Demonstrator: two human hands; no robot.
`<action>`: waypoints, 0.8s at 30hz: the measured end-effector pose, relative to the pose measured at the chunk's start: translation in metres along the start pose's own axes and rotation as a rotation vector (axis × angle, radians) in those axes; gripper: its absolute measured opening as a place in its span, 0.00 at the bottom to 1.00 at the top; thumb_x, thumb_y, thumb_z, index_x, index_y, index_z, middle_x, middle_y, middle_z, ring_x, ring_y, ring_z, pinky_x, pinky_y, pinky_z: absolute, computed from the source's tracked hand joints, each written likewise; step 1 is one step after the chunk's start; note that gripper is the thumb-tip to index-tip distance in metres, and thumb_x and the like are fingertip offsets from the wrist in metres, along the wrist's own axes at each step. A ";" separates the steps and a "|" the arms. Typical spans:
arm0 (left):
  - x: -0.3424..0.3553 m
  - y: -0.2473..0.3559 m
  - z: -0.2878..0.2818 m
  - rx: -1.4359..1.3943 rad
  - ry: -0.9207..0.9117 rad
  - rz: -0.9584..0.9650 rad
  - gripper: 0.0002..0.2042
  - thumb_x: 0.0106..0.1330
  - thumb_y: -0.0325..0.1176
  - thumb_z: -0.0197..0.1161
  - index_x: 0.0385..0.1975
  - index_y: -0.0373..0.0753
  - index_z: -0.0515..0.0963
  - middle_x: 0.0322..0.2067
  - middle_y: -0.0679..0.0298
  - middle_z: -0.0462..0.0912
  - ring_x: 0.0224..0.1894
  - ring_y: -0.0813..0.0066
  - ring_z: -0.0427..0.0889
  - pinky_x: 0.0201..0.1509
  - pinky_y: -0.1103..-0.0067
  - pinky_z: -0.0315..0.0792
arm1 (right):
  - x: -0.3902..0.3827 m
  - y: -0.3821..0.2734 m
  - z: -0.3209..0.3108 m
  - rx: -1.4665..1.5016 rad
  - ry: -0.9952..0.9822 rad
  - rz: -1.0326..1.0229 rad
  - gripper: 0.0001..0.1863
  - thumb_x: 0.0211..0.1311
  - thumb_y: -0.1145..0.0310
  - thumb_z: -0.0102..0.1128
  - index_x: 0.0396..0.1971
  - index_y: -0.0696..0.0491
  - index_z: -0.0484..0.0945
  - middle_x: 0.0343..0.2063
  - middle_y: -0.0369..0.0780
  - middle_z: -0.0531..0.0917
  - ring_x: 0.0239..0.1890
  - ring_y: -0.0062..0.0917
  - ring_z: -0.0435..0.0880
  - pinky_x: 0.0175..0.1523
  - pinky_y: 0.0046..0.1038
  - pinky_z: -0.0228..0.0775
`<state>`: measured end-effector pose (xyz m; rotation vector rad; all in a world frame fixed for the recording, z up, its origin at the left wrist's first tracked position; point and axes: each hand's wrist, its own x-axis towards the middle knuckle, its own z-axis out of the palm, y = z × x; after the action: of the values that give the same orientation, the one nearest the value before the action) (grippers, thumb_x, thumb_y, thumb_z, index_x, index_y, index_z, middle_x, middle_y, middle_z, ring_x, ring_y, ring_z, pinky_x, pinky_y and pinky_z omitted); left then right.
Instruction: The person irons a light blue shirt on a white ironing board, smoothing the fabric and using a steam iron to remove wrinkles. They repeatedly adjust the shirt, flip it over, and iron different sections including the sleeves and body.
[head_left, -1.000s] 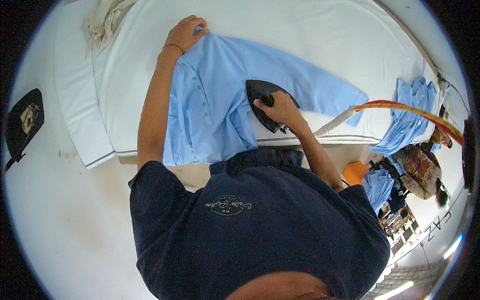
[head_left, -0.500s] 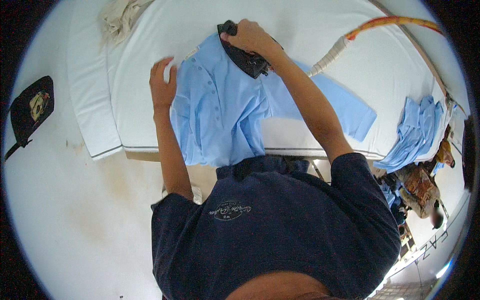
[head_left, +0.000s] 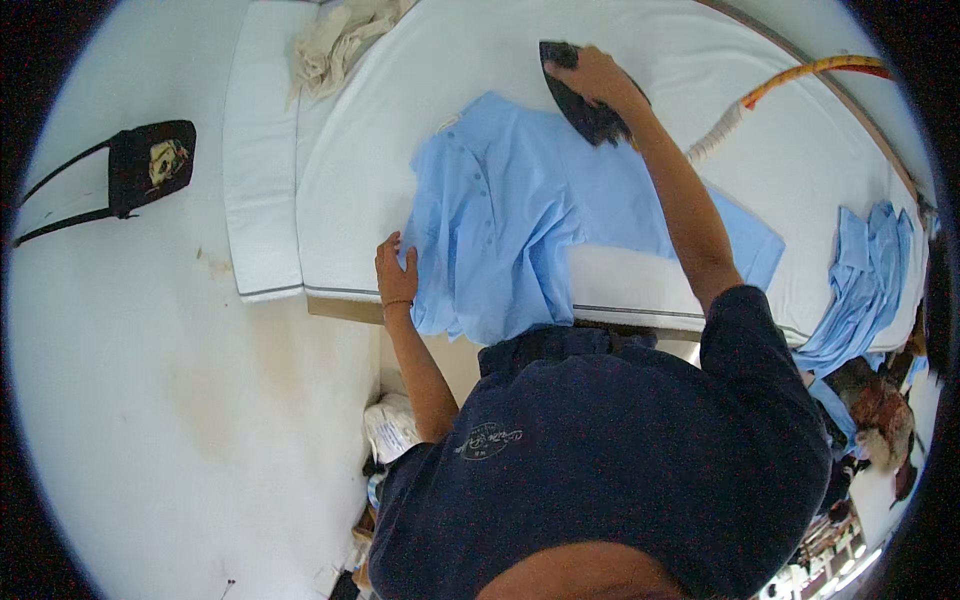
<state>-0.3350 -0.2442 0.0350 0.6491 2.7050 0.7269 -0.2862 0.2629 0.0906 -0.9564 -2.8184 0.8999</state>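
A light blue button-up shirt (head_left: 530, 210) lies on a white-covered ironing table (head_left: 350, 180), with its near part hanging toward my body and one sleeve stretched to the right. My right hand (head_left: 600, 78) is closed round the handle of a dark iron (head_left: 580, 112), at the shirt's far edge by the shoulder. Whether the iron's sole touches the cloth, I cannot tell. At the shirt's left side is my left hand (head_left: 396, 272), its fingers apart beside the cloth and holding nothing.
A wrapped orange-yellow cord (head_left: 750, 98) arches from near the iron to the far right. More blue garments (head_left: 868, 260) are heaped at the table's right end. Beige cloth (head_left: 345, 45) lies at the far left. A black strapped bag (head_left: 150, 168) is on the left.
My right hand has shifted the iron right and farther off the shirt's front. My left hand has come nearer to me along the shirt's left side. The whole view has swung.
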 end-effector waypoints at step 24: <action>-0.071 0.156 -0.009 -0.047 0.606 0.202 0.13 0.72 0.38 0.60 0.37 0.31 0.76 0.33 0.47 0.80 0.35 0.48 0.80 0.40 0.63 0.73 | -0.317 0.371 -0.125 0.220 0.127 0.797 0.39 0.50 0.34 0.69 0.23 0.64 0.81 0.22 0.48 0.84 0.26 0.38 0.85 0.36 0.41 0.76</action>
<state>-0.2224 -0.1611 0.1340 0.8041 3.1729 1.2000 0.1997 0.3861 0.0436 -2.0462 -2.1393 1.1012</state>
